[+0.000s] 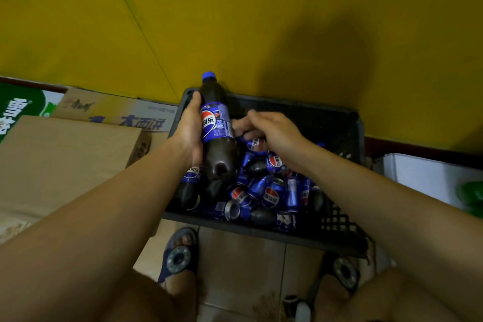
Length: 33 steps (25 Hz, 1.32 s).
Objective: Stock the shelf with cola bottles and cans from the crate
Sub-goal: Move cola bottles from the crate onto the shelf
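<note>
Gripping a bottle (217, 128) at frame centre, the left hand (189, 131) lifts it clear of the crate (339, 123). Right hand (271, 131) fingers curl down among cans (271, 195); whether they clasp anything I cannot tell.

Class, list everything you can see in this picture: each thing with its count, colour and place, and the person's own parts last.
Black plastic lattice crate: one, on the floor against the yellow wall.
Held cola bottle with blue cap and label: one, dark brown, above the crate's left end.
Loose blue cola cans and dark bottles: many, too jumbled to count, inside the crate.
Brown cardboard boxes: several, left of the crate.
White box: one, right of the crate.
Yellow wall: behind the crate.
Beige tiled floor: below the crate.
Blue sandals: two, on the feet.
Left hand: grips the held bottle.
Right hand: reaching into the crate, grip unclear.
</note>
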{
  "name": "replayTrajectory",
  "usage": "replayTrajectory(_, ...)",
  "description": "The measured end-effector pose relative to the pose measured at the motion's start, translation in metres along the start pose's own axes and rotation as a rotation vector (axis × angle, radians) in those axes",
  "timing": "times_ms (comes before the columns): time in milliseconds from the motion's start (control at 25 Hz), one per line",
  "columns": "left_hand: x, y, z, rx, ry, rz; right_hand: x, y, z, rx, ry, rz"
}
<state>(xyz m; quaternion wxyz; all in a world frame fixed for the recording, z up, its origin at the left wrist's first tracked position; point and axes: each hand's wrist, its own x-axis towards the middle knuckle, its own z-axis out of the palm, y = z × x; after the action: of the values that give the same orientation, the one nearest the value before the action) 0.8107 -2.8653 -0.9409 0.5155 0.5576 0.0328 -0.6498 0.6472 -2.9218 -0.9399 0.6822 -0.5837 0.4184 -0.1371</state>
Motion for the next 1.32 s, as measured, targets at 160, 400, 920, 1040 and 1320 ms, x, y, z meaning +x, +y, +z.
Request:
replayTrajectory(160, 0.006, 0.005, -0.012, 0.077, -0.005, 0.067, 0.027, 0.013, -0.027, -0.139, 0.127, -0.041)
replayTrajectory(400, 0.005, 0.012, -0.005, 0.145, -0.091, 0.166, 0.081, 0.135, -0.059, -1.051, -0.015, 0.274)
replayTrajectory(920, 0.005, 0.015, 0.011, 0.218, -0.197, 0.186, 0.096, 0.205, -0.054, -1.636, -0.172, 0.206)
replayTrajectory(1040, 0.005, 0.018, 0.013, 0.270, -0.210, 0.193, 0.088, 0.200, -0.060, -1.531, -0.136, 0.177)
replayTrajectory(1320, -0.003, 0.021, 0.025, 0.371, -0.177, 0.221, 0.036, 0.155, -0.063, -0.845, 0.044, 0.165)
